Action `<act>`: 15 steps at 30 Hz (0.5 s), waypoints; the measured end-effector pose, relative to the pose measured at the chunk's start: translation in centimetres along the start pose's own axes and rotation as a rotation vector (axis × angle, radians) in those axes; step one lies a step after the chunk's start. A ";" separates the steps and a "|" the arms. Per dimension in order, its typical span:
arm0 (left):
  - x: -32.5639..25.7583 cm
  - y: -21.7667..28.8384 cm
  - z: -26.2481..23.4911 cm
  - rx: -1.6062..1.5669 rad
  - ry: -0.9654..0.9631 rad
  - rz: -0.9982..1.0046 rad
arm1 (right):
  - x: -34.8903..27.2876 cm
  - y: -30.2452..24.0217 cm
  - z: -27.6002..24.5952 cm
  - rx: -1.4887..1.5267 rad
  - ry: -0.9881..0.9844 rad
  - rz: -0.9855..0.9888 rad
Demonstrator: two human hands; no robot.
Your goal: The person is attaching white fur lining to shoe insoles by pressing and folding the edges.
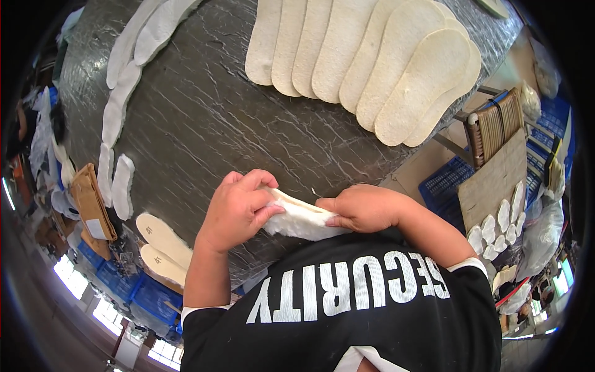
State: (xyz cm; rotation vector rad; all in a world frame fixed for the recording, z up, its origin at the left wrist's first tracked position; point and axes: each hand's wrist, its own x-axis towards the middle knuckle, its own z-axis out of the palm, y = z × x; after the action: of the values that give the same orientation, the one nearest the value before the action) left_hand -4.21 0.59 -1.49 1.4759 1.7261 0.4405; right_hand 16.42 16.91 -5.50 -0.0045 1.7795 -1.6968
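Close in front of my body, a white fleece insole lining (297, 224) is held edge-up over the table's near side, its fluffy side facing me and a cream layer showing along its top edge. My left hand (238, 206) pinches its left end between thumb and fingers. At the opposite end, my right hand (365, 209) grips the edge with its thumb on the fleece side. Beyond my hands, a row of overlapping cream insoles (423, 80) fans across the far right of the table.
Dark, wrinkled sheeting covers the table (204, 111). White fluffy pieces (122, 102) line its left edge. Two cream insoles (162, 239) with dark marks lie at the near left, by a brown bag (93, 201). Right of the table stand a bamboo chair (496, 130) and a blue crate (441, 183).
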 end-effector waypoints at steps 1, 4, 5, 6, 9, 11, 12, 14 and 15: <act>0.0 0.1 0.0 0.013 0.013 0.016 | -0.1 -0.2 -0.1 -0.023 0.006 0.009; -0.1 0.8 0.2 0.040 0.056 0.037 | -0.7 -1.0 -0.6 -0.111 0.022 0.056; -0.2 1.2 0.2 0.054 0.086 0.041 | -0.8 -1.2 -0.7 -0.110 0.020 0.054; -0.3 1.6 0.3 0.055 0.085 0.039 | -1.0 -1.5 -0.6 -0.140 0.095 0.046; -0.6 2.6 0.6 0.055 0.121 0.023 | -1.4 -2.0 -0.4 -0.189 0.224 0.002; -0.8 2.9 0.9 0.037 0.143 0.028 | -1.4 -2.2 -0.1 -0.206 0.277 -0.036; -1.0 3.0 1.0 0.037 0.143 0.028 | -1.4 -2.2 0.1 -0.241 0.306 -0.026; -1.3 2.8 1.2 0.025 0.192 0.040 | -1.3 -2.3 0.4 -0.276 0.332 -0.010; -1.4 2.7 1.4 0.021 0.192 0.040 | -1.2 -2.4 0.6 -0.305 0.337 -0.005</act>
State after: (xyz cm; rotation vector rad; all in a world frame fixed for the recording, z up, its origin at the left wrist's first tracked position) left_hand -1.44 -0.34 0.03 1.5269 1.8574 0.6041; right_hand 16.62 16.57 -2.78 0.1524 2.2757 -1.4782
